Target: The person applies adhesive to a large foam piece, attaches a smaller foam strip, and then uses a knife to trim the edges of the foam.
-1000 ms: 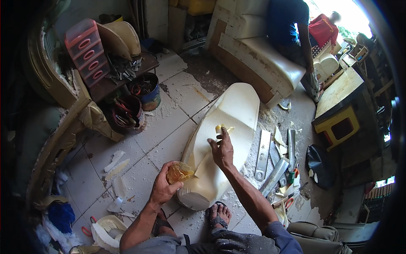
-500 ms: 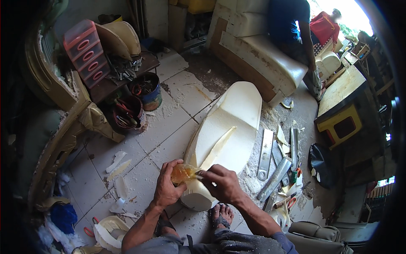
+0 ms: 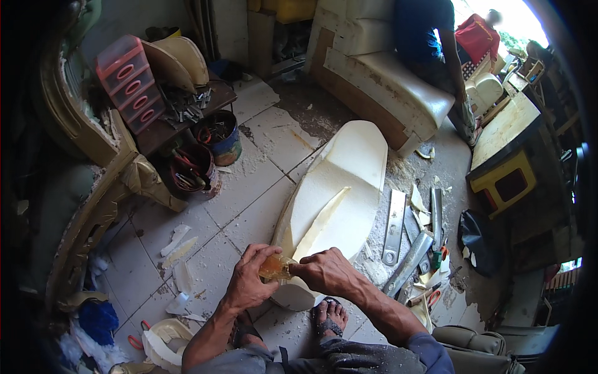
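My left hand grips a crumpled amber, translucent container above the near end of a cream foam seat shape. My right hand is closed, its fingertips at the container's right end; what they hold there is hidden. The long foam piece lies on the floor between my feet and the white sofa, with a pale, narrow strip running along its upper face.
A person in blue bends by the sofa; another in red is behind. A drawer unit, two tool buckets and a gilded frame stand left. Metal bars, offcuts and scissors lie right. Tan cushions sit at lower right.
My right hand has come back from the middle of the foam piece, where its fingers were spread, to the amber container and closed there. My left hand has shifted slightly rightward with the container.
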A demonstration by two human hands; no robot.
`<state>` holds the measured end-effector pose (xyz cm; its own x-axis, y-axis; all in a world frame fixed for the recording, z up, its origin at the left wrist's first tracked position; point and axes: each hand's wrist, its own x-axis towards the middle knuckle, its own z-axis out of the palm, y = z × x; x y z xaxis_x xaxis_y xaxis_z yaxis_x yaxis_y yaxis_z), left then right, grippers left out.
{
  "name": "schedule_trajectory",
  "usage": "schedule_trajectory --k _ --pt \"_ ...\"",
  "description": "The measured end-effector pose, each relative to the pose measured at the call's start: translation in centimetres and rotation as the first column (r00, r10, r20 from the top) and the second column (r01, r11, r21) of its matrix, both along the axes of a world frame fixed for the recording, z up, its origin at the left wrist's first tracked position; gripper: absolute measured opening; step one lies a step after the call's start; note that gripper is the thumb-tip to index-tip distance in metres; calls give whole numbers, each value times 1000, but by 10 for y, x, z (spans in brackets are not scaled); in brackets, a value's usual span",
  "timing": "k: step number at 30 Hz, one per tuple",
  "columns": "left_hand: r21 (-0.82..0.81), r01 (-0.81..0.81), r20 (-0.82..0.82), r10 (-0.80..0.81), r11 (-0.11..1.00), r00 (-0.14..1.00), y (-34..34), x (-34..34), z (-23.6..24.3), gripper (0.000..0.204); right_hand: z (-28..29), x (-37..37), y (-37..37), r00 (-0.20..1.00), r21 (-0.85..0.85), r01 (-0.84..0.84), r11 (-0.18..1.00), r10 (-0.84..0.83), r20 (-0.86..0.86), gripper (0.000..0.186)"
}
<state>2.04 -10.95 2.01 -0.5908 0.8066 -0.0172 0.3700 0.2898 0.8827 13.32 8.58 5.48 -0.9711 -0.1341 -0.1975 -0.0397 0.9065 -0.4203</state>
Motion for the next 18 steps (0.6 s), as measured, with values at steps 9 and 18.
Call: schedule_trajectory --k 9,18 --pt "64 -237 -50 241 969 969 -11 -28 -31 70 -59 29 73 982 -492 185 850 -174 68 25" --pt "189 -140 721 -41 972 692 5 9 -47 74 -163 -7 158 428 -632 719 290 -901 74 29"
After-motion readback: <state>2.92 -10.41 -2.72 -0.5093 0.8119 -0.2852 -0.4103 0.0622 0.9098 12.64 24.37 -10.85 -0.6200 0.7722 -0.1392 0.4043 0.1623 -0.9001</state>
